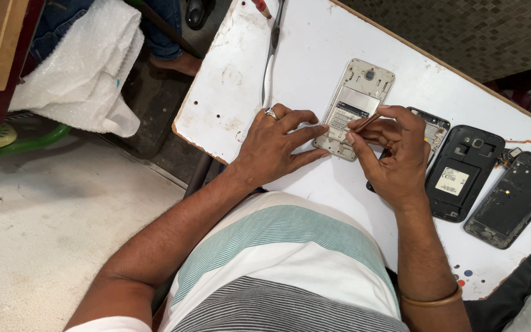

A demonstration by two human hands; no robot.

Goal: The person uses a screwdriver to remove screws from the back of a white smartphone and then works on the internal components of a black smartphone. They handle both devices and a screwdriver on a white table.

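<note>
Head view. At centre frame the left hand [276, 147], a ring on one finger, lies flat with fingers spread on the white table [314, 55]; its fingertips press against the left edge of an opened light-coloured phone [354, 104], back cover removed, which lies tilted just above centre. The right hand [394, 154], to the right of centre, has thumb and fingers pinched together on a thin reddish-handled tool [364, 123], whose tip meets the lower part of the phone. A bangle [431, 300] circles the right wrist at lower right.

Partly hidden behind the right hand lies a second opened phone [434, 128]. Further right, side by side and near one another, lie a black phone body [462, 172] with a white label and a dark phone frame [514, 198] close to the table's right edge. At top centre a slim tool with a white cord [270, 67] runs down the tabletop. At upper left, off the table, a white foam sheet [84, 67] hangs over a seat.
</note>
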